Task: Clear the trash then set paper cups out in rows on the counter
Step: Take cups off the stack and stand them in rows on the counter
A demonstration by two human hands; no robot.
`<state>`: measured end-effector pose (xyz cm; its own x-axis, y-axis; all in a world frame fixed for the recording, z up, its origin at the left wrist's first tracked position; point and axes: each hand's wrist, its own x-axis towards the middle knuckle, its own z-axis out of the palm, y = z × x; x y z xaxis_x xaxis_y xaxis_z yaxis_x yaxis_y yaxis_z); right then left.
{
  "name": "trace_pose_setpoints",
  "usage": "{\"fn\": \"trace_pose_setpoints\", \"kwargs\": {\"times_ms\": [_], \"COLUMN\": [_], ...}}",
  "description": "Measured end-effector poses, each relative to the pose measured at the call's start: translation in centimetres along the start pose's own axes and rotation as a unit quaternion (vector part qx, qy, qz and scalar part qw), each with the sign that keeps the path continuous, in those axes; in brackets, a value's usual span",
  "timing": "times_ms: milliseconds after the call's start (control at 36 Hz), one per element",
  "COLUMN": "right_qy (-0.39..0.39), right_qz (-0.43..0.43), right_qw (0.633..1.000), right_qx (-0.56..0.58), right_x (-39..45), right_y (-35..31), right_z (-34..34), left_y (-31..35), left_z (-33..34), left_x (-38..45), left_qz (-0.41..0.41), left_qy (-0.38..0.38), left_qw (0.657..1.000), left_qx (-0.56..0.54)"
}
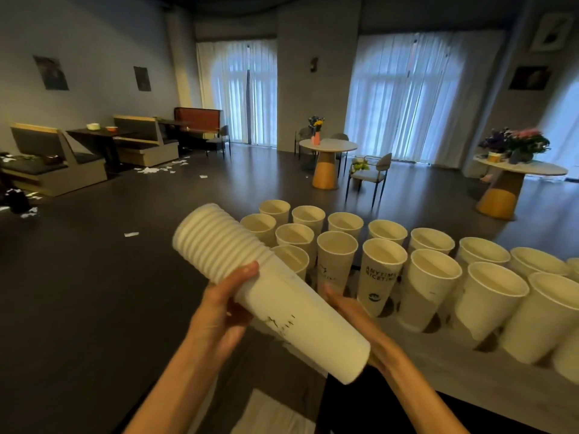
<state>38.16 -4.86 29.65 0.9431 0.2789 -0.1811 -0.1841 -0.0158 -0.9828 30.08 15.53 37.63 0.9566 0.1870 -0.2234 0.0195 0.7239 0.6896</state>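
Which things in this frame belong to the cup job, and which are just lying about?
Belonging to the job:
- stack of nested cups, held by left hand and right hand
- cups in rows on the counter
- paper scraps on the floor, trash not yet cleared

Lying about:
- round table with a flower vase
- chair
- booth seats

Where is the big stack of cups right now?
In the head view the stack of cups lies tilted at lower centre, held between the left hand and right hand, just left of the cups standing in rows on the counter.
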Motion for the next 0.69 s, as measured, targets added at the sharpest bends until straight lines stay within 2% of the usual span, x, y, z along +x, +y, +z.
{"fn": "trace_pose_setpoints", "kwargs": {"times_ms": [56,83,139,222,278,361,417,611,694], "right_qy": [-0.115,-0.173,-0.279,-0.343,-0.338,-0.251,-0.227,-0.201,-0.193], "right_qz": [0.052,0.068,0.075,0.117,0.114,0.081,0.042,-0.075,-0.103], "right_qw": [0.984,0.972,0.950,0.930,0.934,0.952,0.940,0.920,0.922], "right_qx": [0.125,0.145,0.121,0.063,0.016,-0.156,-0.251,-0.328,-0.318], "right_x": [-1.5,-2.0,-2.5,-3.4,-3.7,-3.8,-3.9,-6.1,-5.9], "right_y": [-0.7,-0.6,0.0,0.9,1.0,0.9,1.0,1.6,1.8], "right_z": [-0.4,-0.7,-1.2,-2.2,-2.8,-3.2,-3.3,-2.8,-2.5], "left_y": [-2.1,-2.9,-4.2,-5.5,-6.2,-7.1,-7.5,-6.2,-5.5], "left_z": [0.7,0.8,0.8,0.1,-0.3,-0.8,-1.1,-3.5,-4.2], "left_x": [-0.6,-0.7,-0.4,-0.1,-0.2,-0.6,-1.0,-1.9,-2.3], "left_qz": [-0.008,-0.007,-0.002,0.003,0.004,0.032,0.054,0.111,0.129], "left_qy": [-0.001,-0.003,0.004,0.022,0.040,0.062,0.088,0.140,0.125], "left_qw": [1.000,1.000,1.000,0.999,0.998,0.997,0.995,0.980,0.982], "left_qx": [0.007,0.010,0.001,-0.028,-0.039,-0.031,-0.015,-0.093,-0.064]}}
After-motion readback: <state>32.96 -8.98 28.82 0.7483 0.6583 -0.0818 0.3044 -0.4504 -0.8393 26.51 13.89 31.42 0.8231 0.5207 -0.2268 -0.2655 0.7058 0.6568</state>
